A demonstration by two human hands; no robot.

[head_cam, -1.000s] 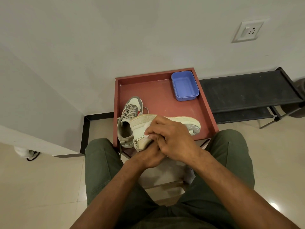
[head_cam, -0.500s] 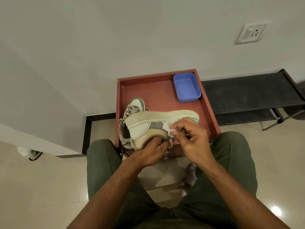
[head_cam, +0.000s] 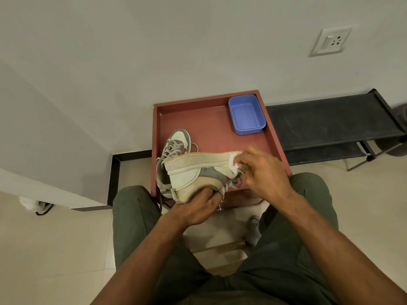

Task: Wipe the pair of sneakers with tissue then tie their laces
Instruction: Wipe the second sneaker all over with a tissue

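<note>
Now | red swoosh, sneaker (head_cam: 189, 172) | hands: left (head_cam: 198, 208) grips; right (head_cam: 266, 172) pinches tissue (head_cam: 234, 167)

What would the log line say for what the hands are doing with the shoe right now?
step: wiping | left hand: holds tilted sneaker at heel | right hand: pinches tissue at toe end | other sneaker: on red tray

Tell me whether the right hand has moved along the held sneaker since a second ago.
Yes. The right hand with the tissue went from the held sneaker heel to its toe, toward the blue tub.
</note>
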